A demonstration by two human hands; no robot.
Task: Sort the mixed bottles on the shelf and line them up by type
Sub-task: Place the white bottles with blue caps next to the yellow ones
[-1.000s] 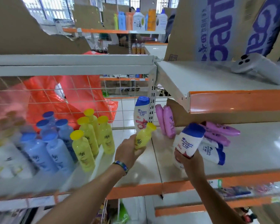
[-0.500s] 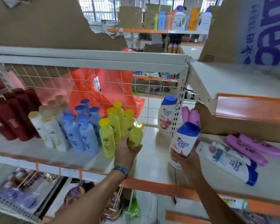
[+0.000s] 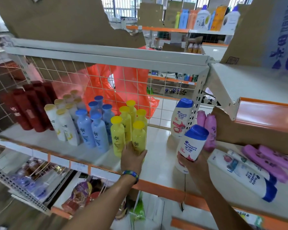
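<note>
Our left hand (image 3: 132, 159) grips a yellow plastic bottle (image 3: 138, 138) at its row — our right hand (image 3: 195, 164) grips a white blue-capped bottle (image 3: 192, 144). The lying purple bottles (image 3: 266, 161) are not sorted yet.

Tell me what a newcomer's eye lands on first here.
Upright rows in colour blocks fill the shelf: dark red bottles, gold-capped white bottles, blue bottles and yellow bottles. In front, the left hand grips the front yellow bottle, and the right hand holds a blue-capped Head & Shoulders bottle. Further right, purple bottles and a lying white bottle sprawl unsorted.
</note>
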